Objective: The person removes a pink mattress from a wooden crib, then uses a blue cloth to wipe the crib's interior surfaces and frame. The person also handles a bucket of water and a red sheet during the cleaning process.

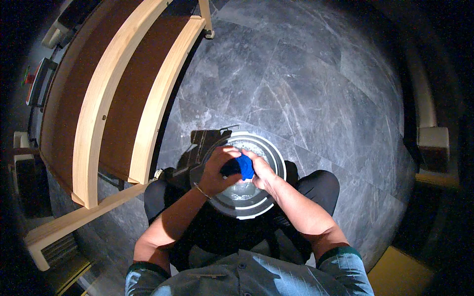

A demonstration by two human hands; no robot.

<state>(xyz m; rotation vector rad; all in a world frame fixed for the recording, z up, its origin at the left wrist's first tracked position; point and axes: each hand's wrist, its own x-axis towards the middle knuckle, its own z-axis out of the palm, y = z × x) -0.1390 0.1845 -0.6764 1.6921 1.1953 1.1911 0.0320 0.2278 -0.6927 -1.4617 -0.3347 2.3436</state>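
Both of my hands meet over a round basin [280,162] with a pale rim, which stands on the floor between my knees. Water with bubbles [244,190] shows inside it. A bunched blue cloth [246,167] is held between my left hand [219,172] and my right hand [262,171]. My right fingers wrap its right side. The left hand curls around its left side, with the thumb below and fingers above; part of this hand lies in shadow. A thin bracelet circles my left wrist.
A wooden frame with curved-looking beams [157,100] over a dark brown panel stands close on the left. A wooden rail [85,214] runs near my left knee. Grey marbled floor [296,96] spreads ahead. A yellowish object [401,273] lies at lower right.
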